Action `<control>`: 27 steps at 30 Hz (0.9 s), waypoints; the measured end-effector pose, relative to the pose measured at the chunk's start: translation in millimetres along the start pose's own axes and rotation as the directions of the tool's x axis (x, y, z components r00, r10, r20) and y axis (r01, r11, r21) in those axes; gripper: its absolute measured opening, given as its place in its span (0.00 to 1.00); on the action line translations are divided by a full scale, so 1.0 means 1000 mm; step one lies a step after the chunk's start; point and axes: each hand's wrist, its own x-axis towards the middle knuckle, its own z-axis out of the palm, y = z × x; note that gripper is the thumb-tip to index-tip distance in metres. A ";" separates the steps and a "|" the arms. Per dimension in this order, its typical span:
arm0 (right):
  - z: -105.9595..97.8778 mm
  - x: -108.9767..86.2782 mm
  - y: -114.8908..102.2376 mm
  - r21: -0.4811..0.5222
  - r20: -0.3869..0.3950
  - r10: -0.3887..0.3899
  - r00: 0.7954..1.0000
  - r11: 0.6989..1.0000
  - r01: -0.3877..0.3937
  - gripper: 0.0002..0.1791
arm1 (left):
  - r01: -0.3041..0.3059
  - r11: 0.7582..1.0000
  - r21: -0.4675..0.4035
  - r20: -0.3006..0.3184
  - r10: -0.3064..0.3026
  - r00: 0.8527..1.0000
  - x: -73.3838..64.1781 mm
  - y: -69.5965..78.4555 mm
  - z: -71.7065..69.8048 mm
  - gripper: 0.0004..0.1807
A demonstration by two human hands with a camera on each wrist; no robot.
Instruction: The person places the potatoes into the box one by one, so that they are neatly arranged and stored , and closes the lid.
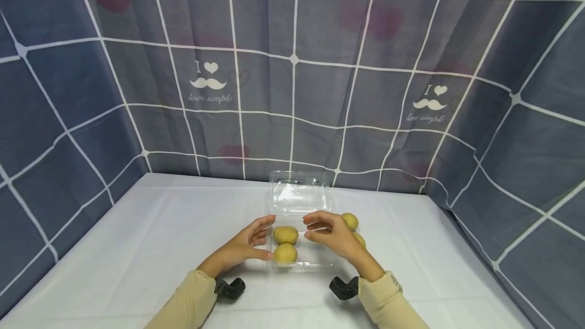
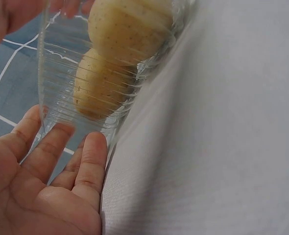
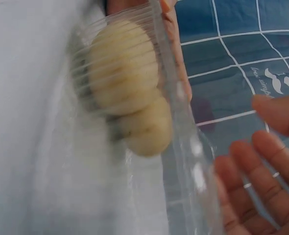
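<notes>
A clear plastic clamshell box (image 1: 315,257) lies on the table with its lid (image 1: 299,194) folded back. Inside its left half, two yellow potatoes (image 1: 285,234) (image 3: 124,66) sit one behind the other. My left hand (image 1: 249,242) is at the box's left side, the fingertips (image 2: 94,147) right at its ribbed outer wall and the thumb near the front corner. Over the right part of the box hovers my right hand (image 1: 333,235), its fingers (image 3: 262,166) loosely bent and nothing between them. Part of the box's right side is hidden behind it.
Beyond my right hand, to the right of the box, are two more potatoes (image 1: 350,221), one of them (image 1: 360,239) partly covered by the hand. A white cloth (image 1: 183,227) covers the table. Grey checked curtains (image 1: 265,85) hang behind and along both sides.
</notes>
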 end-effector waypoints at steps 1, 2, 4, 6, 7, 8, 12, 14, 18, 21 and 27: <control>-0.001 -0.002 0.000 0.004 -0.007 -0.007 1.000 1.000 0.007 0.20 | 0.000 1.000 0.001 0.000 0.000 1.000 0.000 0.000 0.000 0.58; -0.002 -0.004 0.001 0.012 -0.013 -0.015 1.000 1.000 0.015 0.19 | -0.003 1.000 0.002 0.002 0.003 1.000 0.000 0.000 0.000 0.58; -0.004 -0.007 0.002 0.019 -0.024 -0.028 0.999 0.999 0.028 0.19 | -0.007 1.000 0.002 0.007 0.007 1.000 0.000 0.000 0.000 0.58; -0.005 -0.010 0.004 0.034 -0.031 -0.040 0.999 0.999 0.041 0.19 | -0.009 1.000 0.001 0.010 0.009 1.000 -0.001 0.000 0.000 0.58; -0.006 -0.011 0.005 0.033 -0.034 -0.043 0.999 0.998 0.044 0.19 | -0.011 1.000 0.000 0.012 0.011 1.000 -0.001 0.000 0.000 0.58; -0.006 -0.012 0.005 0.037 -0.036 -0.047 0.998 0.998 0.049 0.19 | -0.014 1.000 0.001 0.013 0.014 1.000 -0.001 0.000 0.000 0.57; -0.009 -0.014 0.006 0.054 -0.047 -0.059 0.997 0.997 0.062 0.19 | -0.020 1.000 0.002 0.016 0.020 1.000 0.000 0.000 0.000 0.57; -0.010 -0.014 0.008 0.074 -0.050 -0.062 0.997 0.995 0.066 0.20 | -0.019 1.000 0.004 0.018 0.019 1.000 0.000 -0.001 0.000 0.57; -0.012 -0.014 0.011 0.098 -0.050 -0.077 0.996 0.992 0.082 0.20 | -0.024 1.000 0.012 0.017 0.024 1.000 0.000 -0.001 0.000 0.57; -0.018 -0.013 0.011 0.083 -0.049 -0.091 0.995 0.992 0.095 0.19 | -0.025 1.000 0.017 0.016 0.025 1.000 0.001 -0.001 -0.001 0.57; -0.028 -0.015 0.006 0.052 -0.010 -0.063 0.998 0.997 0.063 0.19 | -0.030 0.999 0.012 0.021 0.030 0.999 0.002 -0.003 -0.001 0.57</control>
